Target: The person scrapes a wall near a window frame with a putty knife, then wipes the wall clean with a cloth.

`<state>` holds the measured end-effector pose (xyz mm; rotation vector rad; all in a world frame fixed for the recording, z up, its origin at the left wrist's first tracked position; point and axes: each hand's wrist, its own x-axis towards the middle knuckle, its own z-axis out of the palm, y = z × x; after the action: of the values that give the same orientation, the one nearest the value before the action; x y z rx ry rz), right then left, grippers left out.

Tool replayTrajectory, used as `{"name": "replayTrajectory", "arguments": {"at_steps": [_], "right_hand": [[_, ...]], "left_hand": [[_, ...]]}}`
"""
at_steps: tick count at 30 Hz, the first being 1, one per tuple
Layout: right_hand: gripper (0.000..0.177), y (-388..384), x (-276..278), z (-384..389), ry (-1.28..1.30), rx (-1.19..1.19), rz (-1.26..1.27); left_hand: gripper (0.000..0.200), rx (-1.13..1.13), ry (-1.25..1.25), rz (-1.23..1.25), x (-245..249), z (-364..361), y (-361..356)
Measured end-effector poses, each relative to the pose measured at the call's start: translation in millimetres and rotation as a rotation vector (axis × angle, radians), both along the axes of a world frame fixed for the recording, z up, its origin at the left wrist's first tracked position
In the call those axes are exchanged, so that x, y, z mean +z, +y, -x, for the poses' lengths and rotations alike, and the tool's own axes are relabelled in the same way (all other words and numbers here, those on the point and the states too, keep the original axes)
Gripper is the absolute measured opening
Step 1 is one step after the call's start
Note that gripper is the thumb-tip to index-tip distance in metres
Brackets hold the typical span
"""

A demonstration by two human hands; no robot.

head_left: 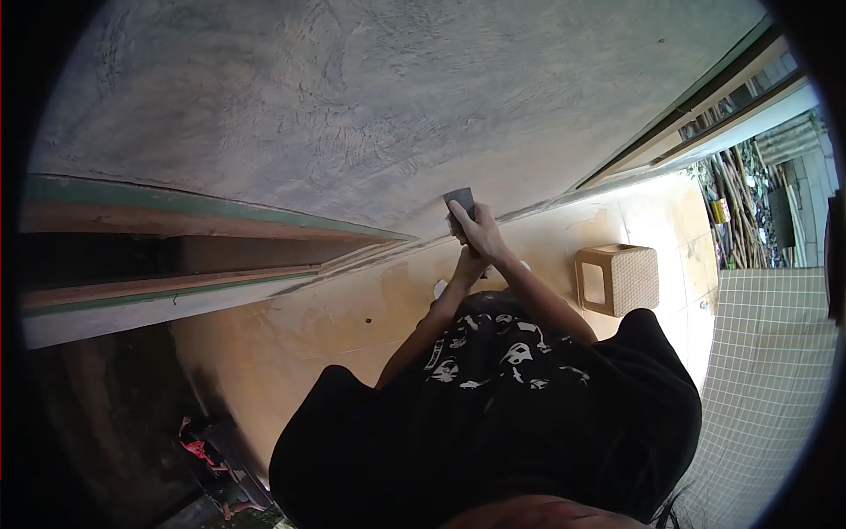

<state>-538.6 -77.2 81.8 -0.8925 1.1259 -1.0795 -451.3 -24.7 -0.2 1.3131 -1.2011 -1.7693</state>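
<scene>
Both of my hands are together in front of my body, close to the grey plastered wall. My right hand is wrapped round a dark flat block, whose upper end shows beyond the fingers near the wall's lower part. Just below it, my left hand is closed against the lower end of what the right hand holds; what its fingers grip is too small and hidden to make out.
A tan woven-pattern stool stands on the tiled floor to the right. Door frames border the wall on both sides. Sticks and debris lie outside at the right, beside a white-gridded tiled surface. Red cloth shows lower left.
</scene>
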Motion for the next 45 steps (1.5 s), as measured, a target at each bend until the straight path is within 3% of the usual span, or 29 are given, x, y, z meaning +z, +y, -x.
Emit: {"name": "replayTrajectory", "arguments": {"at_steps": [2,4,5,7,8,10,11,12,13,14,15,17,18,21,22,25,26,28,31,38,45], "right_hand": [[0.041,5,7,-1,-0.034,0.040,-0.008],[0.032,10,20,0,-0.102,0.093,-0.073],[0.032,15,20,-2,-0.095,0.097,-0.069],[0.029,18,21,-11,-0.072,0.177,0.094],[0.024,20,20,-19,-0.073,0.139,0.125],[0.023,24,26,-30,-0.062,0.139,0.108],[0.022,26,30,-35,-0.053,0.131,0.091],[0.022,26,35,-39,-0.094,0.117,0.063],[0.022,25,34,-43,-0.093,0.112,0.063],[0.021,24,33,-47,-0.062,0.049,0.046],[0.022,22,34,-49,-0.031,-0.012,0.026],[0.023,19,36,-50,-0.116,-0.014,0.010],[0.024,19,46,-51,-0.167,-0.036,-0.046],[0.026,21,47,-54,-0.190,-0.040,-0.103],[0.026,21,45,-56,-0.153,-0.033,-0.088],[0.027,20,42,-57,-0.089,-0.044,-0.055],[0.027,20,42,-58,-0.065,-0.058,-0.042],[0.027,21,40,-60,-0.046,-0.076,-0.035],[0.027,21,39,-60,-0.030,-0.100,-0.028],[0.034,20,27,-64,0.057,-0.141,0.000],[0.036,18,23,-65,0.130,-0.174,0.016]], "left_hand": [[0.025,-0.122,-0.032,-0.088,3,-18,8],[0.036,-0.244,0.208,-0.079,6,-32,18],[0.036,-0.241,0.214,-0.074,12,-38,27],[0.059,0.155,0.823,-0.130,51,-43,37],[0.059,0.161,0.826,-0.128,37,-46,43],[0.067,0.393,0.603,-0.186,-12,-50,53],[0.067,0.395,0.604,-0.188,-25,-53,56],[0.066,0.254,0.687,-0.218,-37,-55,58],[0.065,0.108,0.768,-0.248,-13,-54,53],[0.050,0.056,0.874,-0.274,15,-56,57],[0.050,0.056,0.878,-0.277,23,-59,55],[0.025,-0.177,0.665,-0.263,35,-65,55],[0.008,-0.062,0.744,-0.283,63,-57,55],[0.010,-0.085,0.855,-0.485,61,-60,51],[0.014,0.038,0.761,-0.527,81,-54,48],[0.027,0.121,0.799,-0.640,62,-48,46],[0.027,0.119,0.797,-0.639,57,-44,50],[0.038,0.354,0.699,-0.668,76,-35,55],[0.037,0.396,0.671,-0.648,71,-37,56],[0.035,0.332,0.697,-0.622,43,-47,55],[0.032,0.002,0.877,-0.665,14,-63,44]]}}
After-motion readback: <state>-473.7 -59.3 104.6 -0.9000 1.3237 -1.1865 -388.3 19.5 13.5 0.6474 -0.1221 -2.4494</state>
